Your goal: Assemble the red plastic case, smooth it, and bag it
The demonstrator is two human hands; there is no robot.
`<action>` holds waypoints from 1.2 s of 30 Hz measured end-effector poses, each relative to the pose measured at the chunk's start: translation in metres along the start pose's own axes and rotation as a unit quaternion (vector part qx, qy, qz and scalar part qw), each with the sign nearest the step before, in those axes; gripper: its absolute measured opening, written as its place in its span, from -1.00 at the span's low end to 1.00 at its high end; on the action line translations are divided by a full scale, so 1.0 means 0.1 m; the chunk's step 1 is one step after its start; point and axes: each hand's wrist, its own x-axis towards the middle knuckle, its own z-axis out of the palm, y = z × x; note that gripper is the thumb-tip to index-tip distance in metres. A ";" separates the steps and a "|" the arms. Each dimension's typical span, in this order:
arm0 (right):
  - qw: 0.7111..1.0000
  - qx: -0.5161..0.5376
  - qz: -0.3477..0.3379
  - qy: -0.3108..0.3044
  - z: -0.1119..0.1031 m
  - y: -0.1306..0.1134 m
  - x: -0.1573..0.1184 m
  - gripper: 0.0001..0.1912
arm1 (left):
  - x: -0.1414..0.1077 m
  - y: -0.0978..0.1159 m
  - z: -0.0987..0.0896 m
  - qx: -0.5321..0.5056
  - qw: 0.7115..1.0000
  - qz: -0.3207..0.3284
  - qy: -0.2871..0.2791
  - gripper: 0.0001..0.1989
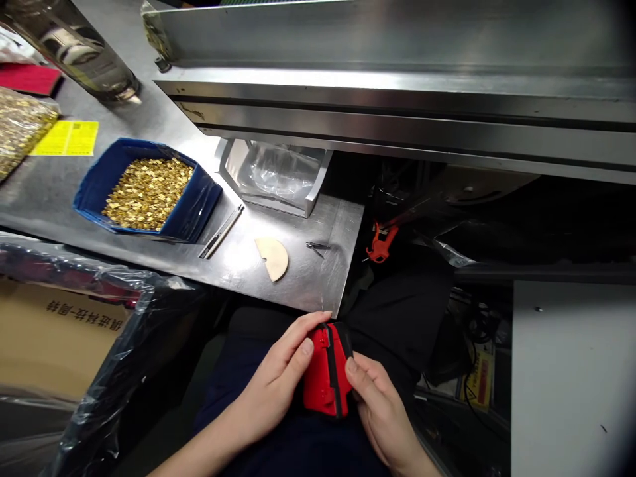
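While the fingers of the left hand (pixel 283 371) clamp the far end and left side of a red-and-black case (pixel 317 376), those of the right hand (pixel 380 401) clamp its right side, holding it above the lap (pixel 308 447), just off the near right corner of the metal counter (pixel 315 288). Close to that counter's right edge lies a small dark tool (pixel 317 247); nearer the front edge, a pale half-disc (pixel 274 258), then a slim pen-like tool (pixel 221 232) beside a blue bin (pixel 196 205) of gold-coloured pieces (pixel 148 192). Beyond the right edge sits an orange-handled tool (pixel 380 245).
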 end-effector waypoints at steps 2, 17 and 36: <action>0.998 0.063 0.022 0.004 -0.02 0.04 0.00 -0.62 | 0.01 -0.04 -0.02 -0.038 0.999 0.005 0.024 -0.58; 0.914 -0.401 -0.027 -0.046 0.18 -0.23 0.46 -0.56 | -0.12 -0.28 -0.37 -0.541 0.839 -0.062 0.003 -0.43; 0.762 -0.621 -0.146 -0.112 0.57 -0.56 0.88 -0.84 | -0.31 -0.70 -0.58 -0.508 0.844 -0.163 0.064 -0.37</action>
